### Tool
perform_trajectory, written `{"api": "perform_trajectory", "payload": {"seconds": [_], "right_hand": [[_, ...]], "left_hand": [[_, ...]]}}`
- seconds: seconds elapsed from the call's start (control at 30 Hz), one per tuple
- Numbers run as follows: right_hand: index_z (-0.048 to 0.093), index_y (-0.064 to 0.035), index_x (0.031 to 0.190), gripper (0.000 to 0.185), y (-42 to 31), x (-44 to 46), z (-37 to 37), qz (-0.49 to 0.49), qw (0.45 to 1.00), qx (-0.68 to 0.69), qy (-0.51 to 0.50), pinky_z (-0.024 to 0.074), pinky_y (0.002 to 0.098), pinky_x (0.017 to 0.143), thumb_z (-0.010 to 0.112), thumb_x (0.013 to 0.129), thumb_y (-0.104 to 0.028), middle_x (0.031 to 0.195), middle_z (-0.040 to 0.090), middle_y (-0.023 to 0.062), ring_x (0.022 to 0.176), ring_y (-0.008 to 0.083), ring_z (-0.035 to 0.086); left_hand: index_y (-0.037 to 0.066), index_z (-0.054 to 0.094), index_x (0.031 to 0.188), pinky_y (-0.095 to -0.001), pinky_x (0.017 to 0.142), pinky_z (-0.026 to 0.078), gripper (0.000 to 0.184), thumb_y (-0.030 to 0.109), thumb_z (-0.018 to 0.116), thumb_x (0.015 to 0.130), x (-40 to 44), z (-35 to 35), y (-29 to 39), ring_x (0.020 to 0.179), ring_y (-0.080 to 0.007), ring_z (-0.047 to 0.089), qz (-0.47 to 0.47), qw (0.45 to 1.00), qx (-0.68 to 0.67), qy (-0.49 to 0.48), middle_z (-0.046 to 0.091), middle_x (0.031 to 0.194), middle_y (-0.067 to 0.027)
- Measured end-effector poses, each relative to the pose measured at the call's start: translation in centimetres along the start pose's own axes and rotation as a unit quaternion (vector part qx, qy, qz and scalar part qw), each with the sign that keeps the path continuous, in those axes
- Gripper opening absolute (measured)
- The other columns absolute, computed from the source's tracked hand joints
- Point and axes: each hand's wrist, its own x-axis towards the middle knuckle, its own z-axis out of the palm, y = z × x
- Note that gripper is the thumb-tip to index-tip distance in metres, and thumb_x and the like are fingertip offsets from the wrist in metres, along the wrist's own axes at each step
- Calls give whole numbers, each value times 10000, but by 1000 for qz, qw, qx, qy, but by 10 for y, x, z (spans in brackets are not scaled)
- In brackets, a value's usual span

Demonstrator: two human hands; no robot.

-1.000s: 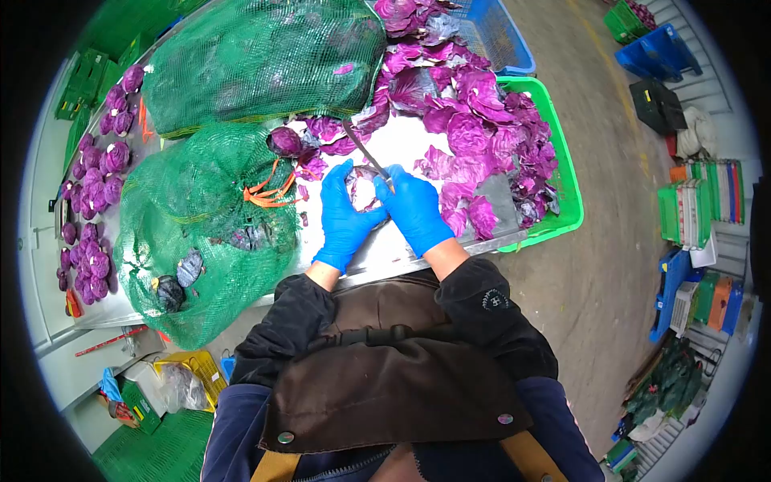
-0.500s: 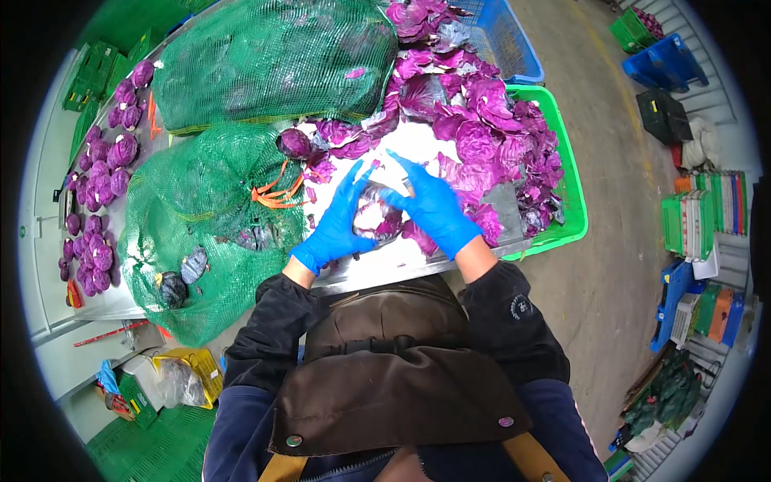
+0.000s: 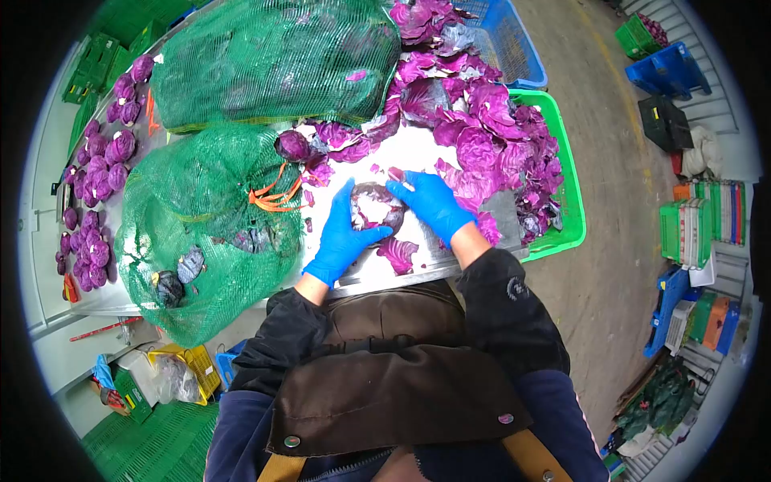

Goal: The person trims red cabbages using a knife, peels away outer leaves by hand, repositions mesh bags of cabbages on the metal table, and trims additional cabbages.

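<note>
My left hand (image 3: 344, 239), in a blue glove, grips the left side of a red cabbage head (image 3: 376, 206) that shows white patches on top. At the upper right of this head is my right hand (image 3: 430, 202), also gloved, its fingers closed on a small purple piece (image 3: 395, 174). A loose purple leaf (image 3: 398, 255) lies on the metal table (image 3: 353, 278) just below the cabbage. To the right of my hands spreads a pile of purple leaves (image 3: 482, 145). No knife can be made out now.
Two green mesh sacks (image 3: 265, 64) (image 3: 201, 185) lie at the left, with small cabbages (image 3: 100, 177) beyond them. A green crate (image 3: 572, 185) and a blue crate (image 3: 526, 48) stand at the table's right edge. Stacked crates (image 3: 687, 229) line the far right wall.
The knife seen earlier at my right hand no longer shows. Both hands opened around the cabbage, then closed in again. A loose leaf now lies below it.
</note>
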Motion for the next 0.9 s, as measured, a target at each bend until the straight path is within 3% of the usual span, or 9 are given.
{"api": "perform_trajectory", "payload": {"seconds": [0.17,0.23,0.37,0.4,0.53,0.7,0.77,0.83,0.9], "right_hand": [[663,-57,1014,373,38,10,4,136,978,-111,114,513,463,751,544,892,-389,845,687,189,843,368,661],[652,-37,1074,420,0,-10,-13,137,980,-115,88,514,454,728,588,869,-398,946,682,187,864,351,662],[614,-42,1210,518,-40,-27,1,-53,993,-30,101,513,426,694,709,811,-359,890,674,159,765,334,656],[635,-39,1159,466,-22,-23,13,-33,998,-31,36,519,349,775,750,800,-313,1087,653,150,888,254,659],[665,-39,1046,419,-27,-25,18,83,977,197,23,513,327,771,768,764,-331,903,682,170,857,288,667],[658,-30,912,277,7,-17,21,-35,987,-50,151,519,411,651,699,770,-265,807,662,210,736,376,655],[648,-35,808,206,37,-17,3,63,986,-81,134,510,451,616,674,769,-236,794,646,222,713,410,635],[665,-31,917,280,30,-24,-9,22,973,-171,152,511,449,612,695,787,-277,820,658,204,693,403,642],[647,-45,1032,365,-12,-37,-7,-56,985,23,164,514,420,658,714,803,-321,873,673,168,743,363,654]], "left_hand": [[68,274,1472,-384,1122,297,1086,225,891,593,-6,-23,-10,1329,-267,375,43,996,-22,-68,372,1442,-132],[67,294,1453,-379,1123,294,1065,215,895,587,-5,-28,-17,1335,-267,359,14,994,-44,-100,364,1434,-135],[76,287,1463,-382,1140,257,1060,221,885,600,11,-37,-15,1361,-262,318,89,987,15,-133,330,1461,-135],[57,262,1469,-383,1142,247,1061,223,875,619,5,-32,-17,1370,-275,303,70,994,-8,-87,302,1473,-155],[0,257,1442,-380,1112,302,1032,239,868,647,-16,6,-9,1322,-295,356,-7,993,-63,99,338,1414,-183],[13,315,1404,-375,1081,346,956,234,866,655,-14,4,1,1260,-276,423,27,994,15,102,406,1343,-155],[17,311,1418,-378,1101,318,980,219,871,640,-13,-2,-6,1278,-267,413,15,996,-21,84,417,1368,-151],[24,317,1418,-378,1103,316,986,209,875,626,-11,-8,-5,1278,-267,414,26,996,-40,75,426,1363,-144],[30,318,1419,-381,1101,321,988,216,872,623,-1,-14,3,1278,-271,414,67,997,26,-32,414,1377,-144]]}}
